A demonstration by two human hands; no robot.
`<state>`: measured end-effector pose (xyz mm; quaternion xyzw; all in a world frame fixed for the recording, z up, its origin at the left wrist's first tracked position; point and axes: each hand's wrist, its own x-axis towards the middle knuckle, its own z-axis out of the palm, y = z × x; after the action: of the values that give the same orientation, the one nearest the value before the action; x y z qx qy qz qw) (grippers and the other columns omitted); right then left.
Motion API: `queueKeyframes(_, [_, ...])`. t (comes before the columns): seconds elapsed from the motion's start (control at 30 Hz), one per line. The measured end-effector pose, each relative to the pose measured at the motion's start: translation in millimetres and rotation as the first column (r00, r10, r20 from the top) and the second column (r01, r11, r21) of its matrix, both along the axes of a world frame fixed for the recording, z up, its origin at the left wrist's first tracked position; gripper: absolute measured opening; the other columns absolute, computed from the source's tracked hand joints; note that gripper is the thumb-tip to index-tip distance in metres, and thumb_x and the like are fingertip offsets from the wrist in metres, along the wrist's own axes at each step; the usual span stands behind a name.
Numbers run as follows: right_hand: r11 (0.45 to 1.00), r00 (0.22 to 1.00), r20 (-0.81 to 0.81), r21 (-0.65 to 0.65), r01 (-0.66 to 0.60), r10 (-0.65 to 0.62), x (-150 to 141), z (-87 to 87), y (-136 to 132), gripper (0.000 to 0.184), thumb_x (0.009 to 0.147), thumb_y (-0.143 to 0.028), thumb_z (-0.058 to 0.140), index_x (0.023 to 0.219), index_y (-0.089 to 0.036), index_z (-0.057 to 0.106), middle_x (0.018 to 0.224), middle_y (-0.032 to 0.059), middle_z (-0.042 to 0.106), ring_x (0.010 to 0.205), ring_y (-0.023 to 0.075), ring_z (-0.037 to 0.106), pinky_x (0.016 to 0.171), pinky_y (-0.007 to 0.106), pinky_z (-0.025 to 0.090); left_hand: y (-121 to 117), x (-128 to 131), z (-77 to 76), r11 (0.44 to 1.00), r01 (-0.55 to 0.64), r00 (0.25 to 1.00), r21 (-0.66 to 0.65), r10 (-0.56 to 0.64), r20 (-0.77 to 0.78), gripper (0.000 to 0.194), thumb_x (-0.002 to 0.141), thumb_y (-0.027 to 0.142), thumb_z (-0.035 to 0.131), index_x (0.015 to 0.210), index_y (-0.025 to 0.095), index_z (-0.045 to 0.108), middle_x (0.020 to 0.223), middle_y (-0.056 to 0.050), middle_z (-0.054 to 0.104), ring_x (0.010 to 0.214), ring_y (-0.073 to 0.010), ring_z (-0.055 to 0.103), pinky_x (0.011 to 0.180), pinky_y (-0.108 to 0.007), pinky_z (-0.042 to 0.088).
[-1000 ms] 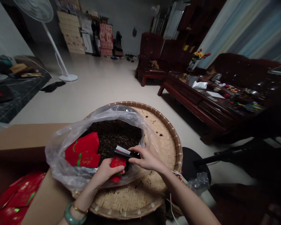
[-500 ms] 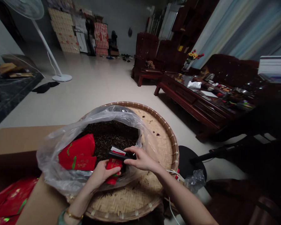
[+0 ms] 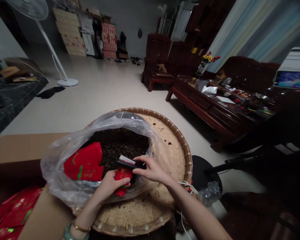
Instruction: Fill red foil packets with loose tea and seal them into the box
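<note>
My left hand (image 3: 113, 182) pinches a small red packet (image 3: 123, 174), thumb lying across its front. In my right hand (image 3: 150, 168) is a black handheld bag sealer (image 3: 127, 163) with a pale top strip, lying across the packet's upper edge. Below both hands is a clear plastic bag (image 3: 57, 166), its mouth wide and full of dark, loose tea leaves (image 3: 115, 143). Larger red packets (image 3: 86, 161) rest on the bag's left side. The bag sits on a round woven bamboo tray (image 3: 175, 166) with scattered leaf bits.
A cardboard box (image 3: 50, 213) at the left holds several red packets (image 3: 17, 208). A black round stand base (image 3: 206, 173) and crumpled clear plastic (image 3: 210, 193) lie right of the tray. Beyond are a dark wooden table (image 3: 202, 103) and a white standing fan (image 3: 55, 53).
The view shifted slightly right, then a little back. Both hands keep hold of the packet and sealer, with the sealer staying across the packet's edge.
</note>
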<state>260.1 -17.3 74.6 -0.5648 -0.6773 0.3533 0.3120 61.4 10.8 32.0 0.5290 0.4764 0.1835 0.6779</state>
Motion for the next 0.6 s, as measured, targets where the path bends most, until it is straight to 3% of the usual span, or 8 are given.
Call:
queueKeyframes(0.13, [0.999,0.996,-0.077,-0.026,0.033,-0.035,1,-4.9,2,0.023,0.078,-0.023,0.066,0.1,-0.018,0.068,0.097,0.0049,0.071,0.087,0.0186,0.063,0.079,0.03,0.048,0,-1,-3.7,1.0,0.003,1.0,-0.014,-0.002,0.009,0.043,0.057,0.042,0.075,0.083,0.009,0.066,0.071,-0.01,0.074,0.067,-0.0248,0.069,0.058,-0.031,0.052])
queueKeyframes(0.27, [0.992,0.986,-0.124,-0.061,0.107,-0.114,11,-16.3,8,0.031,0.08,-0.029,0.064,0.11,-0.019,0.064,0.103,0.0054,0.069,0.092,0.02,0.063,0.081,0.032,0.049,0,-1,-2.4,1.0,-0.012,0.999,-0.02,0.013,0.044,0.042,0.059,0.041,0.075,0.085,0.009,0.067,0.076,-0.01,0.074,0.069,-0.0235,0.069,0.06,-0.03,0.052])
queueKeyframes(0.33, [0.99,0.99,-0.016,-0.035,0.138,-0.139,20,-23.2,11,0.034,0.081,-0.031,0.062,0.113,-0.019,0.062,0.108,0.0073,0.068,0.096,0.0211,0.063,0.083,0.034,0.049,-1,-2,-1.0,1.0,-0.02,0.999,-0.023,0.021,0.047,0.041,0.058,0.04,0.075,0.083,0.01,0.067,0.077,-0.01,0.074,0.068,-0.0229,0.069,0.06,-0.03,0.052])
queueKeyframes(0.4, [0.987,0.967,0.197,0.033,0.159,-0.162,29,-30.2,12,0.035,0.083,-0.029,0.06,0.115,-0.016,0.059,0.11,0.0108,0.066,0.099,0.0231,0.06,0.087,0.037,0.047,-1,-3,0.0,0.999,-0.027,0.999,-0.027,0.028,0.046,0.04,0.057,0.041,0.076,0.081,0.01,0.067,0.075,-0.009,0.073,0.068,-0.0227,0.068,0.059,-0.029,0.052])
queueKeyframes(0.5, [0.981,0.825,0.53,0.091,0.174,-0.195,37,-37.6,11,0.034,0.082,-0.023,0.059,0.115,-0.012,0.058,0.112,0.0164,0.062,0.104,0.0285,0.056,0.089,0.042,0.045,-1,-4,0.9,0.998,-0.041,0.998,-0.038,0.043,0.048,0.041,0.055,0.042,0.077,0.08,0.011,0.066,0.073,-0.009,0.073,0.067,-0.023,0.068,0.057,-0.029,0.051])
queueKeyframes(0.57, [0.975,0.747,0.628,0.101,0.196,-0.216,35,-37.7,10,0.031,0.082,-0.021,0.059,0.111,-0.011,0.059,0.111,0.0181,0.061,0.105,0.0308,0.053,0.088,0.043,0.045,-2,-3,1.4,0.998,-0.044,0.998,-0.049,0.046,0.044,0.041,0.054,0.043,0.077,0.078,0.011,0.066,0.071,-0.008,0.072,0.067,-0.0231,0.068,0.056,-0.029,0.051])
queueKeyframes(0.6, [0.973,0.745,0.627,0.118,0.199,-0.228,31,-36.1,9,0.029,0.083,-0.022,0.058,0.11,-0.012,0.059,0.111,0.0177,0.06,0.105,0.0306,0.053,0.088,0.043,0.044,-2,-3,1.6,0.998,-0.044,0.998,-0.05,0.047,0.043,0.041,0.054,0.042,0.077,0.077,0.011,0.066,0.07,-0.008,0.072,0.066,-0.0229,0.068,0.057,-0.029,0.051])
